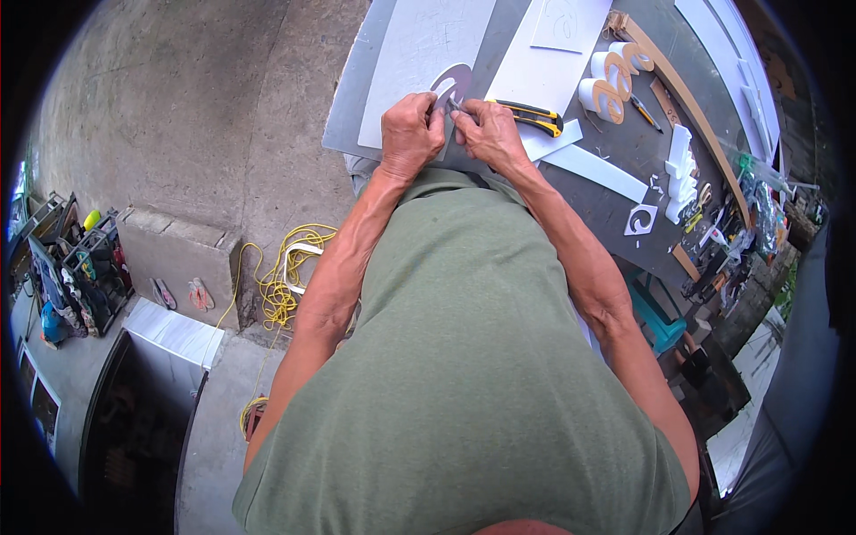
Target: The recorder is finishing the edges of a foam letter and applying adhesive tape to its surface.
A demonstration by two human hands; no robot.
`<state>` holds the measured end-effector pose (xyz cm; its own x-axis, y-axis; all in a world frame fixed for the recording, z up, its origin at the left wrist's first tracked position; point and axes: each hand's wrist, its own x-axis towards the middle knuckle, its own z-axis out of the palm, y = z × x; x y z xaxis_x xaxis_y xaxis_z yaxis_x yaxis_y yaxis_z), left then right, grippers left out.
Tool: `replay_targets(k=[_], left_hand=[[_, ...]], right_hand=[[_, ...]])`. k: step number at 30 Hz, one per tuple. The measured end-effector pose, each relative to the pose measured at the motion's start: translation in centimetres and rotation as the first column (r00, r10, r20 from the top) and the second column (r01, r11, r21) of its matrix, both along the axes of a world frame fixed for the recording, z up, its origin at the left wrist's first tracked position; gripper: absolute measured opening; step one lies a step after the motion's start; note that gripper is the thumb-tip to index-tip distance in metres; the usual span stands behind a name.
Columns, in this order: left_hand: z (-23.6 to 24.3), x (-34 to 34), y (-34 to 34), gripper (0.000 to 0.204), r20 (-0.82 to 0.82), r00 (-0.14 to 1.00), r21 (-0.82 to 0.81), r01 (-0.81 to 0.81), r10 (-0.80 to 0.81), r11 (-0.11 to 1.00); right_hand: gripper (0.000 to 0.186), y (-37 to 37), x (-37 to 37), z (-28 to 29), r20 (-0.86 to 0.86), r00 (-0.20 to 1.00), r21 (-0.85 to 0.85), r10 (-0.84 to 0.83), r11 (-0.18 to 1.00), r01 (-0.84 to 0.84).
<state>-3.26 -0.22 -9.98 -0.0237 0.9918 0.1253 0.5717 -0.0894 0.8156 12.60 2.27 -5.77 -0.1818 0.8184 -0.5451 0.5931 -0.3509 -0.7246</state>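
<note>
Nearest is the person's green shirt [473,339], both bare forearms reaching past it to the near edge of a grey counter [526,76]. There the left hand [412,135] grips a rounded pale piece [461,75] with a curved opening, holding it up at its lower left. The right hand [492,135] is pinched closed at the piece's lower edge, its fingertips around something too small to make out. Just beside that hand lies a yellow and black cutter [539,119]; to its right are a white strip [597,171] and, further right, a small white square [640,219] with a cut-out. Beyond the cutter stand three curved white shapes with tan faces [613,71], near an orange-and-black pen-like tool [646,114]. Farther off, a long brown strip [700,107] curves across the counter, and a sheet with a drawn outline [559,22] lies on a white board [526,76].
</note>
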Motion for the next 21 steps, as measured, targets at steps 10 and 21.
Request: replay_targets(k=[10, 21], left_hand=[[0.0, 0.0, 0.1, 0.018, -0.005, 1.0, 0.004, 0.009, -0.009, 1.0], [0.0, 0.2, 0.5, 0.016, 0.015, 1.0, 0.018, 0.013, -0.013, 1.0]], right_hand=[[0.031, 0.3, -0.4, 0.4, -0.132, 0.981, -0.119, -0.144, 0.985, 0.128], [0.026, -0.1, 0.0, -1.8, 0.114, 0.993, 0.283, 0.035, 0.957, -0.066]])
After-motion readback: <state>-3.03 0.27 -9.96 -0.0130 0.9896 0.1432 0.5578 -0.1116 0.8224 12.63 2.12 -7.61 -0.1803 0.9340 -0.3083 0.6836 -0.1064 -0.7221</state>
